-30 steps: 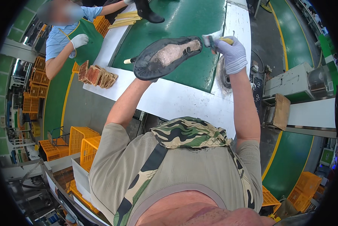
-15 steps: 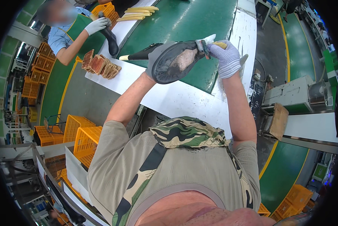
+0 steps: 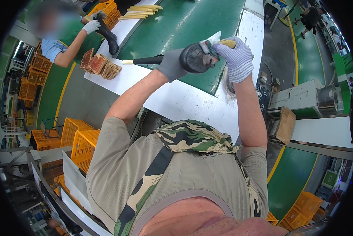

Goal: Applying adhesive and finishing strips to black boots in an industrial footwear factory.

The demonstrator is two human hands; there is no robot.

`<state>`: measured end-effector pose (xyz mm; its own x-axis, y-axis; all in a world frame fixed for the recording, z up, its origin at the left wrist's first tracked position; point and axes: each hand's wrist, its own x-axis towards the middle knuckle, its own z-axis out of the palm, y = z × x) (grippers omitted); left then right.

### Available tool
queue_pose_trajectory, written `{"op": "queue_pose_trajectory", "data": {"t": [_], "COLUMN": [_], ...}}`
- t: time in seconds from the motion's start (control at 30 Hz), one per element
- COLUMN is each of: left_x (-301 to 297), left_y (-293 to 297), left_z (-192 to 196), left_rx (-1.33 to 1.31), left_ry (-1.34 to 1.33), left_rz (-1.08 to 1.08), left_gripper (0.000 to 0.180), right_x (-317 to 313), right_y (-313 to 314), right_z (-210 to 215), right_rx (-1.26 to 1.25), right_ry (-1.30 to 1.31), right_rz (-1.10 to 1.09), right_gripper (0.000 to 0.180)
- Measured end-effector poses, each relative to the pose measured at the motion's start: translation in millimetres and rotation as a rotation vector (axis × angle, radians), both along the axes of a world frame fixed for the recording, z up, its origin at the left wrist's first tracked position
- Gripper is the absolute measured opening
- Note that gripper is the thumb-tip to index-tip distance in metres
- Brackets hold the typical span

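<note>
Now my left hand (image 3: 170,65) grips the black shoe sole (image 3: 195,58); my right hand (image 3: 236,59) pinches a yellow brush (image 3: 226,42). Sole seems light, bendy; best held by its edge.

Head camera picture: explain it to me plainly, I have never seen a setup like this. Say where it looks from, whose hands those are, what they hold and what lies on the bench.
There is no machine here: a person wears a wide fisheye camera on the head, looking down past their own chest, so straight edges bend. The two forearms rising from below are theirs. The left hand, in a grey glove, grips a black shoe sole, seemingly mounted on a dark handle. The right hand, in a striped white glove, presses a brush with a yellow handle against that sole. Below them runs a white workbench beside a green conveyor belt. A stack of brown insole-like pieces lies on the bench. Farther along, a co-worker's gloved hand holds a black boot.
</note>
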<state>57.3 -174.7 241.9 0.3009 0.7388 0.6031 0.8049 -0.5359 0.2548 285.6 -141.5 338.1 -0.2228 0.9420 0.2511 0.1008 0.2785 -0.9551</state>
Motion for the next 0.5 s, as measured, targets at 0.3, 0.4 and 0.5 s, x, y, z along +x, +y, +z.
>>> {"op": "queue_pose_trajectory", "data": {"t": [0.3, 0.4, 0.5], "left_x": [16.2, 9.7, 3.8], "left_y": [-28.6, -25.5, -25.3], "left_z": [66.9, 71.1, 67.8], "left_rx": [-0.728, -0.86, -0.96], "left_ry": [0.142, 0.126, 0.101], "left_rz": [-0.037, -0.144, -0.251], "left_gripper": [0.038, 0.055, 0.061], "right_x": [-2.5, -3.3, -5.7], "right_y": [1.6, 12.8, 31.7], "right_z": [33.4, 30.6, 15.9], "right_rx": [0.113, 0.155, 0.24], "right_ry": [-0.098, -0.092, -0.1], "right_rz": [0.062, 0.106, 0.142], "right_gripper": [0.034, 0.031, 0.027]}}
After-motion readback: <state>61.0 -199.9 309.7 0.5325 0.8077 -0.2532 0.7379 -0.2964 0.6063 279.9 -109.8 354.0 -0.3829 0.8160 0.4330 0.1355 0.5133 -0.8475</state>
